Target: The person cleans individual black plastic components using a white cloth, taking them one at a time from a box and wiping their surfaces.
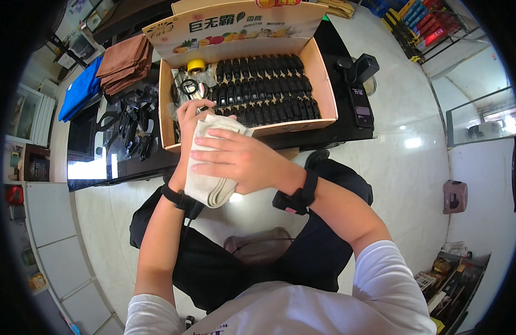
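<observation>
A folded off-white cloth (210, 188) is held between both hands, over the near edge of an open cardboard box (331, 100). My left hand (191, 121) is on the cloth's far left side, its fingers partly hidden by the cloth. My right hand (241, 159) lies across the top of it, fingers spread flat and pointing left. Rows of small black plastic parts (262, 90) fill most of the box. A yellow tape roll (196, 66) and a black ring (189, 87) lie in its left part.
Left of the box on the black glossy table (128, 169) are a pile of black parts (136, 121), folded brown cloths (124, 63) and a blue cloth (80, 90). A phone (361, 106) and a black device (364, 69) are at its right. Below stands a stool (258, 245).
</observation>
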Available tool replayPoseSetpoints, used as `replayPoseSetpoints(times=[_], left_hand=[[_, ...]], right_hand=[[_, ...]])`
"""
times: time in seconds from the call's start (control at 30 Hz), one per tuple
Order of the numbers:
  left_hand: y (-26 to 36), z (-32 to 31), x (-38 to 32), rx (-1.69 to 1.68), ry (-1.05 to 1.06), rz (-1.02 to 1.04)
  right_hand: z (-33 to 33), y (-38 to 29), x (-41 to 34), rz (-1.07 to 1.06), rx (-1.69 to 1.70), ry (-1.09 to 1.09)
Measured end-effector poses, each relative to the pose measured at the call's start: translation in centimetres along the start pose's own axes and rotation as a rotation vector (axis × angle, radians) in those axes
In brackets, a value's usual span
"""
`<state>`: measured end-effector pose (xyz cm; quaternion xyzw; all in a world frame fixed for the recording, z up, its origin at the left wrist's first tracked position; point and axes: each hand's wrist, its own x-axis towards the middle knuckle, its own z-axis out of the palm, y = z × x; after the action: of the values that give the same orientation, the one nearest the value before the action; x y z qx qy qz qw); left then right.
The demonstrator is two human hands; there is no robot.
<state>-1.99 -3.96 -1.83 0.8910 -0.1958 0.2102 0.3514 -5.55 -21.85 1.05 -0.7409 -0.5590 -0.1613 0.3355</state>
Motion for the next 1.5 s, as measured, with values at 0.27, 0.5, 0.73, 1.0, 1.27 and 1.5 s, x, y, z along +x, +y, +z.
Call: replayPoseSetpoints(times=[0.27, 0.5, 0.73, 1.0, 1.27, 1.5], left_hand=[[-2.9, 0.8, -0.3, -0.013, 0.018, 0.109], [-2.3, 1.1, -0.4, 0.051, 0.012, -0.012], [-0.6, 0.0, 0.2, -0.007, -0.047, -0.104], [-1.6, 0.6, -0.4, 0.096, -0.081, 0.078], [-0.9, 1.0, 0.0, 0.041, -0.011, -0.009], [-1.6, 0.8, -0.5, 0.144, -0.009, 0.089]], right_hand=[[-2.3, 0.6, 0.6, 0.213, 0.063, 0.248], [-3.9, 2.3, -0.4, 0.467, -0.13, 0.511], [-5.9, 4.3, -1.3, 0.446, -0.453, 0.509], [-2.0, 1.4, -1.0, 0.416, 0.039, 0.184], [-3.1, 2.5, -0.8, 0.556, -0.028, 0.202], [-2.7, 1.7, -0.1, 0.315, -0.109, 0.198]])
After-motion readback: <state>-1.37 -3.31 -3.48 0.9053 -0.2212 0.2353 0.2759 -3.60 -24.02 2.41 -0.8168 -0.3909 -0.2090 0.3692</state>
